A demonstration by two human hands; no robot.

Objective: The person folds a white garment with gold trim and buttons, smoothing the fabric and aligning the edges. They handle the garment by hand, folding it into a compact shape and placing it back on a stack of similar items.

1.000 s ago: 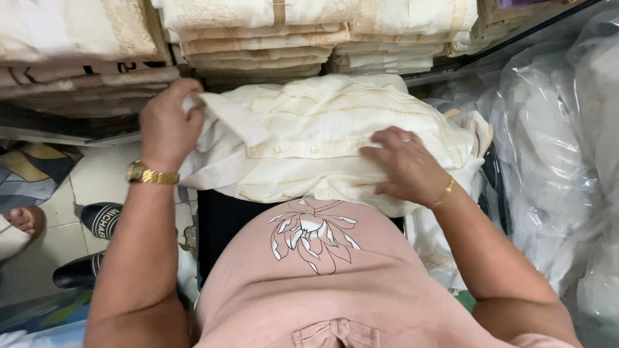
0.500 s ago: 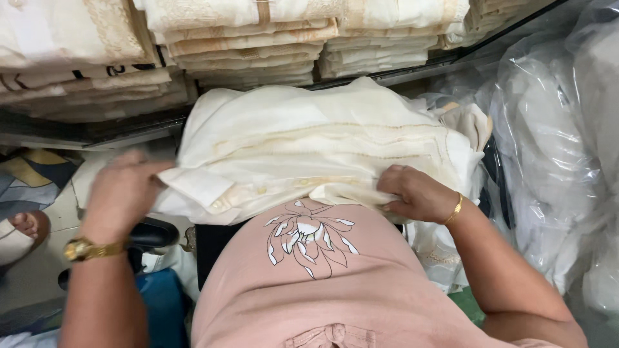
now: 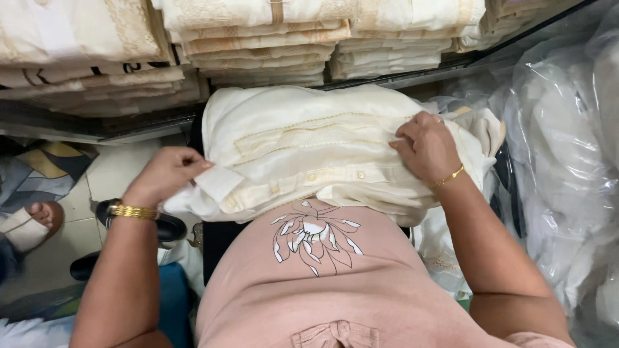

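Clear plastic bags (image 3: pixel 567 148) of pale cloth bulge at my right, and folded cream stacks (image 3: pixel 271 38) fill the shelf ahead. The cream buttoned shirt (image 3: pixel 322 148) lies folded on the pile against my belly, embroidered bands across it. Half a second ago my left hand (image 3: pixel 164 174) was low at the pile's edge; now it has come up, fingers pinching the shirt's cuff (image 3: pixel 218 185), while my right hand (image 3: pixel 429 145), which lay near the hem, has moved higher and presses curled fingers into the cloth.
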